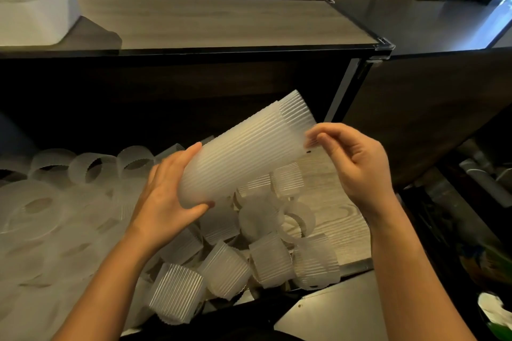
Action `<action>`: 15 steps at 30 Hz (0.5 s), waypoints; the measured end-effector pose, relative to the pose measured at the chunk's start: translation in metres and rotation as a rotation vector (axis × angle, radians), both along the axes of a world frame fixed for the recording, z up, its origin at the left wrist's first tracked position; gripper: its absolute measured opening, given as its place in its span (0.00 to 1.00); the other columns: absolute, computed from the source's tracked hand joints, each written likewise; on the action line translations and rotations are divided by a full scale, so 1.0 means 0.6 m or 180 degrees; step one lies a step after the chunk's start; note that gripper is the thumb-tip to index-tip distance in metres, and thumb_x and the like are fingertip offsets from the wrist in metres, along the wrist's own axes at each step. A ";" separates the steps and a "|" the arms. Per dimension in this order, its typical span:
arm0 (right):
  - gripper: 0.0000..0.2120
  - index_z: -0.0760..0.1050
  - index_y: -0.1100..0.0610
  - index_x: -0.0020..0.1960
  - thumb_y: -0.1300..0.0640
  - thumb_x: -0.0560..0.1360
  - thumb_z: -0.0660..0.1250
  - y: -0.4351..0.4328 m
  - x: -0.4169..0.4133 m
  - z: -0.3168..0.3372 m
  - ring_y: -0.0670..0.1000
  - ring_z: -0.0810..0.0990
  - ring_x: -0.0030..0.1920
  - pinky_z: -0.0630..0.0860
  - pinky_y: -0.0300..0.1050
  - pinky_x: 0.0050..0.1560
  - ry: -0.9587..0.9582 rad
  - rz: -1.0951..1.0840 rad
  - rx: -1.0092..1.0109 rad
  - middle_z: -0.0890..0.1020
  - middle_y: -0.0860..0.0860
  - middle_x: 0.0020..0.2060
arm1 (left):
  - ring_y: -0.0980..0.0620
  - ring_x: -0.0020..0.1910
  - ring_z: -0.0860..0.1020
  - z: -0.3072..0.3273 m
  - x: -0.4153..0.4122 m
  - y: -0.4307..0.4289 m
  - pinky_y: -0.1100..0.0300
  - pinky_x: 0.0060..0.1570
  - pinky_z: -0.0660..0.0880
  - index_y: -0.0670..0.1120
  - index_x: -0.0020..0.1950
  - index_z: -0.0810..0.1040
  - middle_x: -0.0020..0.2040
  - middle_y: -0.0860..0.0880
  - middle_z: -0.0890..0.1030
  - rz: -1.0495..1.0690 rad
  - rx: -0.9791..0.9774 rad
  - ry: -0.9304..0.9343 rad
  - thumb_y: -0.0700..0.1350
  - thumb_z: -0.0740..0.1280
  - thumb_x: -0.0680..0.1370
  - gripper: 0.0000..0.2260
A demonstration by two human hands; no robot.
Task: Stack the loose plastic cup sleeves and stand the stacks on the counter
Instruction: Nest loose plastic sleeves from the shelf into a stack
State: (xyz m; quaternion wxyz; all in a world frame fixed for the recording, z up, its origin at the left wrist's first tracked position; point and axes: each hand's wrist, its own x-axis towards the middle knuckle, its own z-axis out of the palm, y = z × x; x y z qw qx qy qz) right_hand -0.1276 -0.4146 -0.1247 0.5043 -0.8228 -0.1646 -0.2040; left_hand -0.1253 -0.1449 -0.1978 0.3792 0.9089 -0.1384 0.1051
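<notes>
A long stack of translucent ribbed cup sleeves (pixel 243 147) is tilted in the air over the lower wooden counter (pixel 332 174), narrow end down-left. My left hand (pixel 169 191) grips that narrow end. My right hand (pixel 352 158) pinches the rim of the outermost sleeve at the wide upper end. Below and to the left, several loose sleeves (pixel 266 255) lie scattered on the counter, some on their sides, some upright. More sleeves (pixel 91 169) spread blurred toward the left edge.
A raised bar top (pixel 216 22) runs across behind the work area, with a white tub (pixel 33 0) at its left end. A dark partition (pixel 429 108) stands to the right. A metal surface (pixel 340 313) lies at the near right.
</notes>
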 end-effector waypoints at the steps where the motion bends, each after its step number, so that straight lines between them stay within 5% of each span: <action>1: 0.08 0.74 0.46 0.51 0.56 0.76 0.61 0.002 0.001 -0.002 0.39 0.79 0.48 0.75 0.30 0.49 0.0039 0.0073 -0.0139 0.80 0.40 0.44 | 0.58 0.61 0.60 -0.001 0.000 0.000 0.50 0.55 0.65 0.67 0.69 0.53 0.62 0.65 0.60 -0.0024 0.0021 -0.0006 0.44 0.78 0.64 0.46; 6: 0.09 0.72 0.42 0.53 0.50 0.75 0.59 0.011 0.004 -0.006 0.36 0.77 0.51 0.73 0.28 0.51 0.0158 0.0200 -0.0388 0.78 0.35 0.47 | 0.59 0.60 0.59 -0.006 0.007 0.005 0.51 0.55 0.64 0.66 0.70 0.52 0.63 0.60 0.61 0.0021 0.0079 -0.0007 0.45 0.78 0.63 0.46; 10: 0.09 0.73 0.42 0.55 0.54 0.78 0.61 0.001 0.016 -0.021 0.38 0.77 0.53 0.73 0.31 0.52 0.0525 -0.0336 0.0284 0.79 0.41 0.51 | 0.60 0.60 0.59 -0.004 0.008 0.008 0.52 0.54 0.64 0.67 0.70 0.52 0.64 0.59 0.61 0.0061 0.0024 0.0012 0.45 0.78 0.64 0.46; 15: 0.20 0.68 0.55 0.67 0.52 0.77 0.63 -0.020 0.062 -0.109 0.48 0.74 0.59 0.68 0.38 0.54 0.2351 -0.1071 -0.0377 0.75 0.52 0.62 | 0.59 0.60 0.59 0.001 0.006 0.009 0.52 0.54 0.64 0.67 0.69 0.53 0.63 0.60 0.60 0.0075 0.0018 -0.0026 0.44 0.78 0.64 0.45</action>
